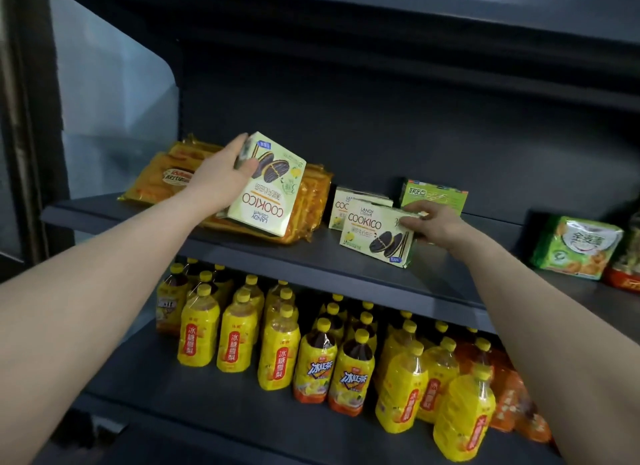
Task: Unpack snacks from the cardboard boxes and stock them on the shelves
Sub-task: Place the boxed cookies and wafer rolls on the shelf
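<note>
My left hand grips a pale green Cookico cookie box by its top end, tilted and turned upside down over the orange packs. My right hand holds a second Cookico box by its right end; that box stands on the dark upper shelf. A third Cookico box stands just behind it.
Orange biscuit packs lie piled at the shelf's left. A green box stands behind my right hand, and green snack bags sit at the right. Several yellow drink bottles fill the shelf below.
</note>
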`<action>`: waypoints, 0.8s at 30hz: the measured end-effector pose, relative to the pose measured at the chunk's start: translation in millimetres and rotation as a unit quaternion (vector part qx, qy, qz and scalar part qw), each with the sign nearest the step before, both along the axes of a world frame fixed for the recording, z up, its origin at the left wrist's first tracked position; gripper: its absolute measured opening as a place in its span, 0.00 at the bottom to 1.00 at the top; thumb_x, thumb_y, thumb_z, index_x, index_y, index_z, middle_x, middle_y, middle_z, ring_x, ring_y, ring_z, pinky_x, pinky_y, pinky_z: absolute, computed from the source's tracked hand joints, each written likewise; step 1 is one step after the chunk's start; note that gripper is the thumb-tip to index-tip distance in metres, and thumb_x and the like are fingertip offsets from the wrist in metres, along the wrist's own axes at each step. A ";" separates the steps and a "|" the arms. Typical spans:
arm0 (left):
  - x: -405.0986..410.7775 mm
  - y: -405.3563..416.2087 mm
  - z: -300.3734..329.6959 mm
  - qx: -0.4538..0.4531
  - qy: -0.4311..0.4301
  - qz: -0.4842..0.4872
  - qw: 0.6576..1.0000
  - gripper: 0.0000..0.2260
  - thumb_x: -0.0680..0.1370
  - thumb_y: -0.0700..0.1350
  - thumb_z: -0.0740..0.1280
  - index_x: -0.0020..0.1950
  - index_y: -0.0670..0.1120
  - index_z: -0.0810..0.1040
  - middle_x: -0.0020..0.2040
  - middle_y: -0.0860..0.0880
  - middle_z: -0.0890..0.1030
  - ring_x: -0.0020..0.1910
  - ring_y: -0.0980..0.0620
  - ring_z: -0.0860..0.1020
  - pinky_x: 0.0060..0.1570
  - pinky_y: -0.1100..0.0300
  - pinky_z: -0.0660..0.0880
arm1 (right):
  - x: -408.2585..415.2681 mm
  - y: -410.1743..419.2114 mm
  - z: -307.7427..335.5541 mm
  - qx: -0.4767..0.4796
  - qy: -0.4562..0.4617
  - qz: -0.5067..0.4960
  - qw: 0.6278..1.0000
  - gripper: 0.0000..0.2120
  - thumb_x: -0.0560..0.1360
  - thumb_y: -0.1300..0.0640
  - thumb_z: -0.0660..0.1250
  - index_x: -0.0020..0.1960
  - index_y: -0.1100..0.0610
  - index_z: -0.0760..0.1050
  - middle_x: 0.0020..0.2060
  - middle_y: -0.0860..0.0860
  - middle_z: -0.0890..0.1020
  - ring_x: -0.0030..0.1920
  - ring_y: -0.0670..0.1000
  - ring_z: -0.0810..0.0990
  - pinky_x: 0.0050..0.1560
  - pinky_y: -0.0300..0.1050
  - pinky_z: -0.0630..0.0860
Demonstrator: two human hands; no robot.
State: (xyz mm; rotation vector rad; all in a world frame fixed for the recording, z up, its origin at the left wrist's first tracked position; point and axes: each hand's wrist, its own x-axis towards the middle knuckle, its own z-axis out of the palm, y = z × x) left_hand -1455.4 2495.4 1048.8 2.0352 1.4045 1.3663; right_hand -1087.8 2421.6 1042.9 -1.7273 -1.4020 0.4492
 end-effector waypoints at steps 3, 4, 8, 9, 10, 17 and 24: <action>4.0 2.5 -2.5 -0.010 -0.005 -0.007 1.000 0.25 0.84 0.54 0.58 0.80 0.59 0.54 0.57 0.53 0.77 0.42 0.54 0.82 0.34 0.57 0.79 | -2.4 21.5 -5.3 0.007 -0.126 -0.027 0.992 0.12 0.79 0.51 0.69 0.62 0.44 0.77 0.53 0.56 0.84 0.51 0.55 0.82 0.63 0.56 0.75; 4.9 2.8 -2.5 -0.013 -0.007 -0.010 1.000 0.25 0.84 0.54 0.58 0.80 0.59 0.55 0.57 0.53 0.78 0.43 0.54 0.82 0.34 0.57 0.79 | -3.7 27.0 -5.8 0.008 -0.163 -0.044 0.986 0.11 0.79 0.49 0.67 0.62 0.41 0.77 0.53 0.54 0.84 0.52 0.56 0.81 0.64 0.57 0.74; 8.0 5.5 0.1 -0.012 0.007 -0.018 1.000 0.25 0.83 0.55 0.58 0.79 0.58 0.55 0.56 0.53 0.79 0.41 0.54 0.82 0.31 0.60 0.76 | -10.8 48.2 -8.4 0.014 -0.244 -0.069 0.967 0.16 0.82 0.56 0.61 0.69 0.48 0.72 0.60 0.58 0.80 0.60 0.60 0.77 0.59 0.49 0.67; 8.8 5.7 0.7 -0.014 0.009 -0.021 1.000 0.25 0.83 0.55 0.58 0.79 0.58 0.55 0.55 0.54 0.79 0.41 0.55 0.82 0.29 0.62 0.75 | -12.3 51.4 -8.8 0.004 -0.274 -0.080 0.958 0.18 0.82 0.57 0.59 0.72 0.49 0.70 0.63 0.59 0.77 0.63 0.61 0.74 0.59 0.48 0.63; 9.7 5.8 0.6 -0.017 0.009 -0.025 0.999 0.25 0.83 0.55 0.58 0.79 0.58 0.55 0.54 0.54 0.80 0.40 0.55 0.82 0.28 0.62 0.75 | -13.7 53.4 -8.8 -0.011 -0.298 -0.094 0.950 0.20 0.82 0.58 0.58 0.73 0.49 0.68 0.67 0.59 0.73 0.65 0.62 0.73 0.61 0.49 0.62; 11.0 8.9 1.2 -0.039 -0.008 -0.053 0.998 0.23 0.83 0.55 0.59 0.78 0.59 0.59 0.53 0.55 0.80 0.39 0.56 0.83 0.28 0.64 0.76 | -15.4 63.5 9.1 0.022 -0.349 -0.099 0.932 0.26 0.78 0.65 0.62 0.74 0.53 0.69 0.69 0.62 0.69 0.68 0.65 0.68 0.67 0.55 0.67; 40.2 -1.2 28.0 0.003 0.000 -0.135 0.991 0.30 0.80 0.50 0.68 0.79 0.53 0.58 0.64 0.56 0.73 0.48 0.58 0.81 0.41 0.61 0.81 | -37.2 54.0 45.9 0.189 -0.146 0.030 0.971 0.14 0.82 0.57 0.60 0.64 0.50 0.78 0.48 0.51 0.84 0.47 0.53 0.83 0.45 0.41 0.77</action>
